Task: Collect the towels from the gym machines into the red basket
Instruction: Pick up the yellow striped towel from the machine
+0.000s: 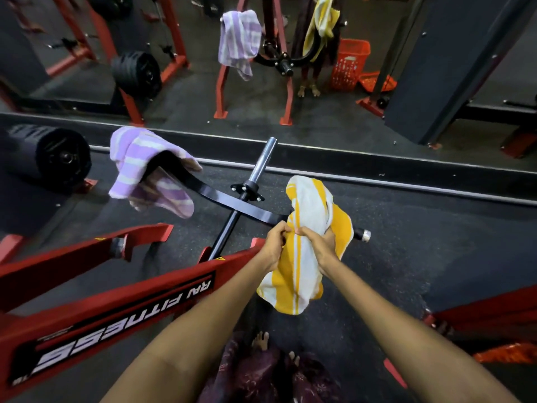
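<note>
A yellow-and-white striped terry towel is gripped by both hands over the right end of the black curved steel handlebar of the red-framed gym machine. The left hand pinches a fold at the towel's left edge, its fingers curled tight on the cloth. The right hand is wrapped round the bunched middle of the towel, thumb and fingers closed on it. The upper part of the towel is draped above the bar end, and the lower part hangs free below the hands.

On the far left end of the same handlebar a lilac-and-white striped towel is draped, untouched by either hand.

The task is judged to be at an early stage: one towel is being lifted off the machine, and nothing can be seen to have been dropped into a basket. The red plastic lattice basket is seen only in the wall mirror at the far side, standing on the floor behind the person's reflection; its contents cannot be made out.

Two towels are counted in the real scene, one yellow and one lilac; the two further towels at the top are their reflections. One basket is counted. At least the lilac towel is left to be collected after the yellow one has been carried to the basket.
</note>
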Motion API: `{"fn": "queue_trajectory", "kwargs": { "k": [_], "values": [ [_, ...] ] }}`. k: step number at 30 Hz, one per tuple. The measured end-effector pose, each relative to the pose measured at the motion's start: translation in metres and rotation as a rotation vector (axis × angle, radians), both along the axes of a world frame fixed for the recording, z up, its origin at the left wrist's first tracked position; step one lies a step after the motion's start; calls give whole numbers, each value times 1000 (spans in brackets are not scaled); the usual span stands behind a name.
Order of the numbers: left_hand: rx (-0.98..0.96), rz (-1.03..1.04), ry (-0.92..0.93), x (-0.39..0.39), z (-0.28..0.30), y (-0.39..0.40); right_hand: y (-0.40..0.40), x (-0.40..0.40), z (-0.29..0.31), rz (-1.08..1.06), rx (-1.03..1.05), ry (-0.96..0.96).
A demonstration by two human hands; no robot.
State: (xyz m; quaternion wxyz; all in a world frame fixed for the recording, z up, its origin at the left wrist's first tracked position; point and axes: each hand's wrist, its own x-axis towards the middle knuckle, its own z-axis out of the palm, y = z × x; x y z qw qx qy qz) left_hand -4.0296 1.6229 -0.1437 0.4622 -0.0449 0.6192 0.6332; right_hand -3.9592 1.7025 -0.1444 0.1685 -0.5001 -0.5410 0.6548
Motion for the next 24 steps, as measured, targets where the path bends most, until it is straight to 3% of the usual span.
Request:
{"fn": "queue_trajectory", "kwargs": {
  "k": [9, 14, 19, 22, 24],
  "values": [
    [95, -87, 54, 37, 8, -18, -14, 52, 21, 39, 40, 104],
    [202, -140, 77, 60, 27, -46, -53, 71, 44, 162, 138, 160],
    [166, -33, 107, 71, 37, -100, -103, 88, 51, 284, 191, 222],
    [109, -18, 75, 66, 11, -130, -132, 101, 50, 163, 93, 287],
    [98, -15, 64, 73, 9, -153, -149, 111, 47, -14, 145, 211]
  ]
}}
